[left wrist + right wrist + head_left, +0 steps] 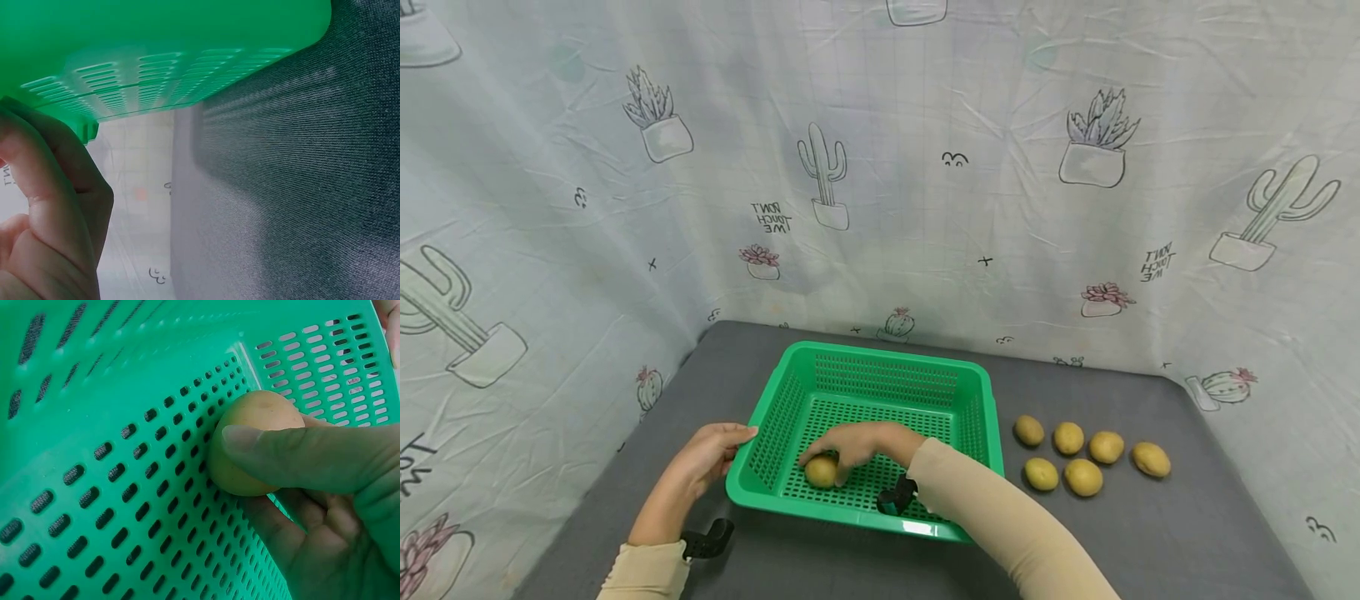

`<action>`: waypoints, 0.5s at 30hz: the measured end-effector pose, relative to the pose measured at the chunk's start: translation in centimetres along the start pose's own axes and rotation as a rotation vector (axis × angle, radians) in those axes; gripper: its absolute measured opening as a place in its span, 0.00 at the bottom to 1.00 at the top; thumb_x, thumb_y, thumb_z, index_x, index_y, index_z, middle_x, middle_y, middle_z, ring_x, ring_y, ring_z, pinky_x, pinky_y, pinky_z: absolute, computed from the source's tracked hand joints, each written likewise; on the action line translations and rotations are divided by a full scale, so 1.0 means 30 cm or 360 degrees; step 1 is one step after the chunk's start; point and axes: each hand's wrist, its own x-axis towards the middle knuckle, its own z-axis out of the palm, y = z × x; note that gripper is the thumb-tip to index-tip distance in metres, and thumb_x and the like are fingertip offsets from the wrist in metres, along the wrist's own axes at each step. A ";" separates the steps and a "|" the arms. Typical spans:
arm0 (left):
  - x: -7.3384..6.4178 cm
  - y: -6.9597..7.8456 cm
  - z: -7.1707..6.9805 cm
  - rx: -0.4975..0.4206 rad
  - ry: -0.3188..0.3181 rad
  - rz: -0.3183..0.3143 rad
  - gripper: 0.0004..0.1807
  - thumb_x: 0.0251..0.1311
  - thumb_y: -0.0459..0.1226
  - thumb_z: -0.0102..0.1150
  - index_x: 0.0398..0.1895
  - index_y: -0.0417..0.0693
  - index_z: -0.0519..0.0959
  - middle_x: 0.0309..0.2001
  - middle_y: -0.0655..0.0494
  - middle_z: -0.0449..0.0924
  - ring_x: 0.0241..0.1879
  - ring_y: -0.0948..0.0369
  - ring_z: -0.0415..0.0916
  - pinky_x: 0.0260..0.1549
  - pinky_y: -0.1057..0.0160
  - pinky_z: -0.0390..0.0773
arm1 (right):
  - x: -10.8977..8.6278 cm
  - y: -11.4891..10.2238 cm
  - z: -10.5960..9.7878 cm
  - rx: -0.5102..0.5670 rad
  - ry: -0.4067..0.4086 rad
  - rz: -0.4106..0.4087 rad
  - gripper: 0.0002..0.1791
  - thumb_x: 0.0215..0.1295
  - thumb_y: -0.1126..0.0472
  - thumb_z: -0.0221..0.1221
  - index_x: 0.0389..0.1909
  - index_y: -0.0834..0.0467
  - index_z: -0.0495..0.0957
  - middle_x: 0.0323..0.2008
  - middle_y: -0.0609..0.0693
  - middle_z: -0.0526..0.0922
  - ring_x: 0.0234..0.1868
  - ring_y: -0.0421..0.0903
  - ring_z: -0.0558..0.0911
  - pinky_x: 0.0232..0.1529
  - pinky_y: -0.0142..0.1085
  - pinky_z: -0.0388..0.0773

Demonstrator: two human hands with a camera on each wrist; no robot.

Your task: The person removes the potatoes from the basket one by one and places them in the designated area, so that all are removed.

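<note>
A green plastic basket (865, 515) with slotted walls and floor stands on the grey table. Inside it, toward the left, my right hand (857, 442) holds a yellow potato (822, 472) between thumb and fingers, low by the basket floor. The right wrist view shows the thumb laid across this potato (256, 406), with fingers on its other side. At the basket's left rim my left hand (707, 454) grips the edge, thumb on top and fingers beneath. In the left wrist view, curled fingers (56, 181) sit under the rim, partly hidden by it.
Several loose potatoes (1084, 477) lie in two rough rows on the table, right of the basket. Behind and beside the grey table (1210, 533) hangs a pale curtain (910, 208) printed with cacti. Dark wrist cameras (707, 540) sit on both wrists.
</note>
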 end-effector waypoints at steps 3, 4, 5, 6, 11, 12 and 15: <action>0.001 0.000 0.002 0.0007 0.0003 -0.0005 0.12 0.68 0.42 0.51 0.35 0.41 0.76 0.22 0.61 0.73 0.21 0.67 0.70 0.27 0.66 0.76 | 0.001 0.005 0.000 0.0007 0.0013 -0.0009 0.36 0.56 0.67 0.66 0.65 0.44 0.68 0.60 0.41 0.73 0.52 0.35 0.73 0.46 0.29 0.73; 0.000 0.000 0.002 0.0008 0.0002 -0.0005 0.12 0.68 0.42 0.51 0.34 0.41 0.76 0.21 0.61 0.72 0.21 0.67 0.70 0.27 0.66 0.75 | 0.002 0.007 -0.001 0.0015 0.0016 -0.0011 0.35 0.56 0.67 0.66 0.65 0.45 0.69 0.59 0.41 0.73 0.51 0.35 0.74 0.45 0.29 0.73; 0.000 0.001 0.003 0.0007 0.0001 -0.0006 0.12 0.68 0.42 0.51 0.33 0.42 0.75 0.21 0.61 0.71 0.21 0.67 0.69 0.27 0.66 0.75 | 0.003 0.008 -0.001 0.0023 0.0019 -0.0012 0.35 0.56 0.68 0.66 0.65 0.45 0.69 0.59 0.41 0.74 0.50 0.35 0.74 0.45 0.29 0.73; 0.000 0.001 0.003 0.0006 0.0001 -0.0006 0.12 0.68 0.42 0.51 0.33 0.42 0.75 0.20 0.61 0.71 0.21 0.67 0.69 0.27 0.66 0.75 | 0.004 0.010 -0.001 0.0025 0.0022 -0.0013 0.35 0.56 0.68 0.65 0.65 0.45 0.69 0.59 0.41 0.74 0.50 0.35 0.74 0.44 0.29 0.73; -0.002 0.003 0.002 -0.0001 0.0003 -0.0008 0.12 0.68 0.42 0.51 0.33 0.43 0.75 0.20 0.61 0.71 0.20 0.67 0.68 0.26 0.66 0.75 | 0.005 0.011 -0.001 0.0005 0.0039 -0.0013 0.34 0.57 0.67 0.66 0.64 0.44 0.70 0.57 0.41 0.74 0.49 0.35 0.74 0.43 0.29 0.73; -0.002 0.003 0.003 -0.0001 0.0003 -0.0008 0.12 0.68 0.42 0.51 0.33 0.43 0.76 0.20 0.62 0.71 0.20 0.68 0.68 0.26 0.66 0.75 | 0.006 0.011 -0.001 0.0003 0.0041 -0.0012 0.34 0.57 0.66 0.65 0.64 0.44 0.70 0.58 0.41 0.74 0.49 0.35 0.74 0.43 0.29 0.73; -0.002 0.002 0.003 0.0002 -0.0001 -0.0005 0.12 0.68 0.42 0.51 0.34 0.43 0.76 0.20 0.62 0.71 0.20 0.68 0.68 0.26 0.66 0.74 | 0.004 0.007 -0.001 -0.0015 0.0048 -0.0006 0.33 0.57 0.66 0.65 0.64 0.44 0.70 0.57 0.42 0.75 0.49 0.35 0.74 0.42 0.29 0.73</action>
